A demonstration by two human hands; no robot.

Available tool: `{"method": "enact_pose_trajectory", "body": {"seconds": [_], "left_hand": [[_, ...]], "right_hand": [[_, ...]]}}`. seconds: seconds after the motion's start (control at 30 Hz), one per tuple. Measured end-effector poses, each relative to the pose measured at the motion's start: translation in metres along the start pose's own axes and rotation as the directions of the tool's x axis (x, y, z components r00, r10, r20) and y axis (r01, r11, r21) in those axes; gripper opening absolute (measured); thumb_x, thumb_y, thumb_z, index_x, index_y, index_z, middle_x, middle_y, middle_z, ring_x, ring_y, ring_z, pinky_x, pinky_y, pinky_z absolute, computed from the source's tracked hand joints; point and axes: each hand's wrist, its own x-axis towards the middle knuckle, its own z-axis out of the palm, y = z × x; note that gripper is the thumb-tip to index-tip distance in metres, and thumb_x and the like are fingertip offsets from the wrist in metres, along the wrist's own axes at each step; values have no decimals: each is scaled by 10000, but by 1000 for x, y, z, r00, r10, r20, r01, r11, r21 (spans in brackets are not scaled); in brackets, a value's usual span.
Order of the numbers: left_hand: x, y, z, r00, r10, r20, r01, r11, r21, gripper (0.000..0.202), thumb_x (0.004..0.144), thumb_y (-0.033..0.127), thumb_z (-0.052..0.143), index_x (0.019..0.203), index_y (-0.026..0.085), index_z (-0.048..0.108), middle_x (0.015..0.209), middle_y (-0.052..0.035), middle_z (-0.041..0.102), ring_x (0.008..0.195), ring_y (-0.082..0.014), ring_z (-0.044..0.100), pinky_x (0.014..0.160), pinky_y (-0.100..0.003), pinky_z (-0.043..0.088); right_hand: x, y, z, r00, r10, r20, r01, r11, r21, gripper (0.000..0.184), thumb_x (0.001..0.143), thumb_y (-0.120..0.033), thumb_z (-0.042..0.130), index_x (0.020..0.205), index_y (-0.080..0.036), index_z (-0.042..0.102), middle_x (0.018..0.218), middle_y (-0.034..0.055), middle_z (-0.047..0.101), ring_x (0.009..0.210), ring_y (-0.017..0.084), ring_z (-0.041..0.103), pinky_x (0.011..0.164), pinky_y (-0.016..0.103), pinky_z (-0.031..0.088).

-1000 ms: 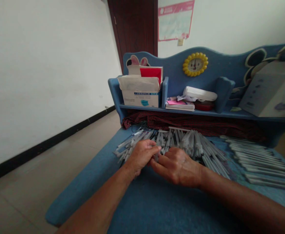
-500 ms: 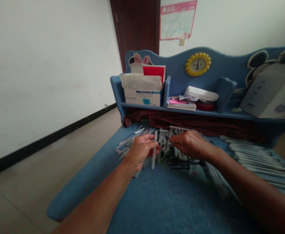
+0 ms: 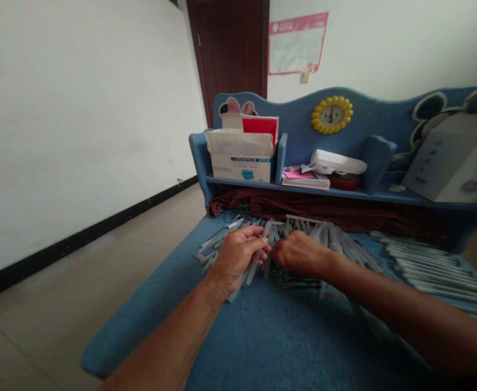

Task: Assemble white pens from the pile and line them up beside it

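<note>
A heap of thin grey-white pen-like tubes (image 3: pixel 328 236) lies across the far part of a blue desk surface (image 3: pixel 271 336). My left hand (image 3: pixel 236 258) is closed round one grey tube (image 3: pixel 258 255), which slants up to the right through its fingers. My right hand (image 3: pixel 299 253) is curled with its fingertips pinched close to the upper part of that tube, right beside my left hand. What the right fingers grip is hidden. Both hands rest over the near edge of the heap.
A separate row of tubes (image 3: pixel 434 269) lies at the right. Behind, a blue shelf (image 3: pixel 344 190) carries a mask box (image 3: pixel 240 155), notebooks (image 3: pixel 306 179), a yellow clock (image 3: pixel 331 114) and a grey carton (image 3: pixel 454 160). Red checked cloth (image 3: pixel 336 209) lies under the shelf. Floor drops off at left.
My right hand has gone from low beside my left hand into the heap, then come back against my left hand. The tube in my left hand has tilted from upright to slanted.
</note>
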Motion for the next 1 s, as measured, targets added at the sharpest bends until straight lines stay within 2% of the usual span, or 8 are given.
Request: {"method": "enact_pose_trajectory", "body": {"seconds": [0.23, 0.33, 0.4, 0.43, 0.5, 0.6, 0.73, 1.0], "left_hand": [[-1, 0, -1, 998, 40, 41, -39, 999, -12, 183, 709, 188, 611, 882, 134, 635, 653, -11, 630, 504, -78, 539, 481, -188, 394], [0, -1, -3, 996, 71, 45, -71, 997, 1, 184, 721, 195, 614, 893, 134, 638, 668, -14, 637, 516, -78, 545, 493, -190, 395], [0, -1, -4, 995, 95, 40, -96, 995, 11, 197, 718, 194, 622, 904, 131, 642, 676, -16, 642, 526, -78, 546, 511, -194, 402], [0, 0, -3, 994, 107, 39, -107, 994, 13, 207, 712, 191, 628, 909, 129, 644, 681, -18, 646, 534, -79, 548, 523, -198, 408], [-2, 0, -2, 991, 122, 45, -123, 992, 10, 227, 696, 184, 642, 914, 124, 650, 694, -24, 656, 547, -83, 551, 548, -207, 419], [-4, 0, 2, 989, 138, 55, -140, 990, 26, 273, 677, 187, 663, 940, 116, 655, 702, -26, 664, 553, -88, 544, 560, -219, 426], [-8, 0, 7, 984, 167, 68, -174, 978, 114, 323, 662, 212, 682, 966, 105, 669, 729, -36, 675, 576, -107, 544, 566, -242, 435], [-8, -2, 10, 983, 165, 85, -176, 975, 138, 345, 662, 211, 691, 986, 93, 674, 760, -44, 686, 604, -111, 557, 582, -245, 451]], "right_hand": [[-4, 9, 9, 997, -57, -50, 57, 998, -8, 256, 873, -64, 390, 939, -100, 634, 761, 103, 672, 604, 149, 603, 497, 225, 339], [-12, 15, 14, 981, -23, -195, 39, 996, 78, 250, 887, -91, 383, 919, -106, 631, 786, 96, 656, 602, 119, 569, 506, 215, 325], [-20, 18, 14, 923, 132, -361, -26, 959, 284, 220, 888, -140, 417, 852, -118, 633, 787, 81, 648, 632, 109, 565, 534, 207, 348], [-24, 19, 11, 864, 263, -429, -50, 893, 447, 203, 886, -178, 443, 828, -125, 630, 770, 67, 645, 630, 107, 564, 542, 204, 364], [-33, 21, 3, 701, 556, -447, -2, 628, 778, 181, 863, -266, 510, 798, -135, 618, 696, 32, 632, 562, 101, 555, 518, 207, 389], [-46, 26, -13, 532, 799, -279, 241, 172, 955, 177, 794, -318, 604, 773, -144, 585, 611, 0, 618, 426, 94, 519, 436, 220, 390], [-57, 33, -25, 506, 845, -171, 421, -69, 904, 199, 719, -310, 681, 766, -152, 570, 638, 15, 660, 398, 97, 536, 390, 213, 377], [-58, 39, -23, 502, 851, -152, 510, -149, 847, 175, 681, -261, 719, 716, -153, 586, 610, 17, 675, 366, 94, 540, 349, 197, 356]]}}
